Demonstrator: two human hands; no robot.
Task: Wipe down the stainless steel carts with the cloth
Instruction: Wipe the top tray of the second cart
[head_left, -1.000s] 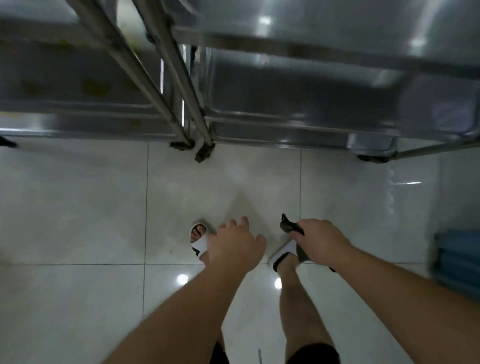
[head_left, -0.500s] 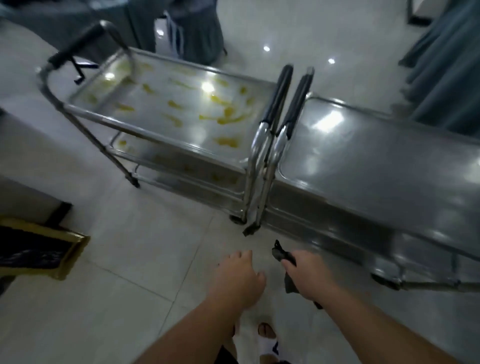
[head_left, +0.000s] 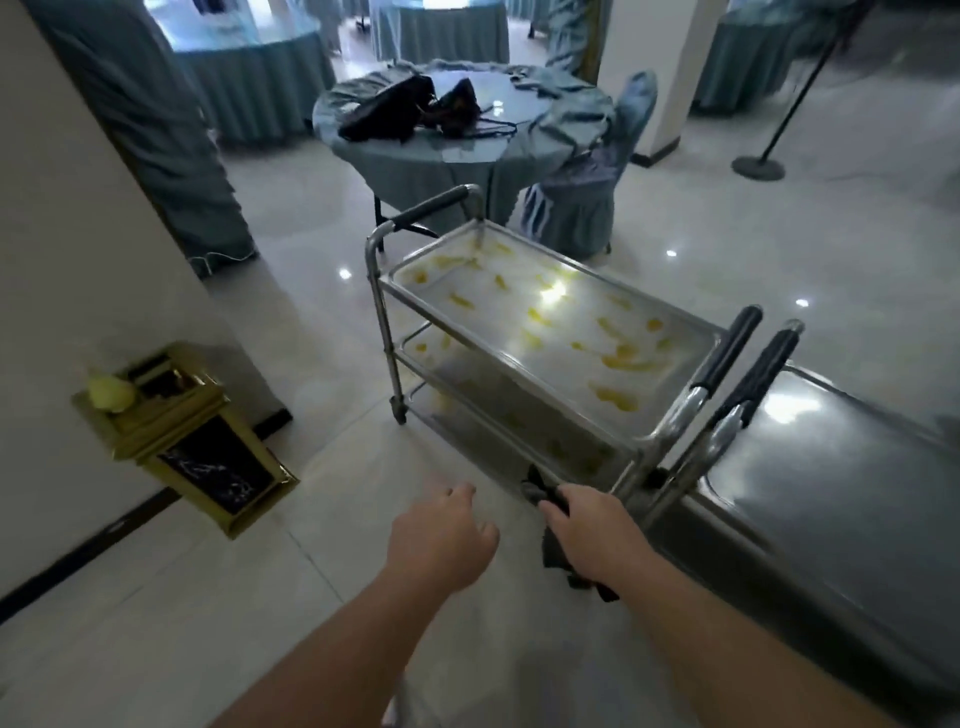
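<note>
Two stainless steel carts stand end to end ahead of me. The left cart (head_left: 524, 374) has yellow smears on its top tray and on its lower shelves. The right cart (head_left: 831, 467) has a plain grey top. Their black-gripped handles meet in the middle. My right hand (head_left: 592, 535) grips a dark cloth (head_left: 543, 491) just in front of the carts' lower frame. My left hand (head_left: 441, 535) hovers beside it, fingers loosely curled, holding nothing.
A gold and black bin (head_left: 176, 431) stands against the white wall on the left. Behind the carts are a round table with blue cloth (head_left: 447, 150) bearing dark bags, a covered chair (head_left: 576, 202) and a stanchion post (head_left: 758, 166). Shiny tiled floor lies around.
My view has lifted from the floor and my feet up to the carts and the room. Both hands stay in front of me, the right still gripping the cloth.
</note>
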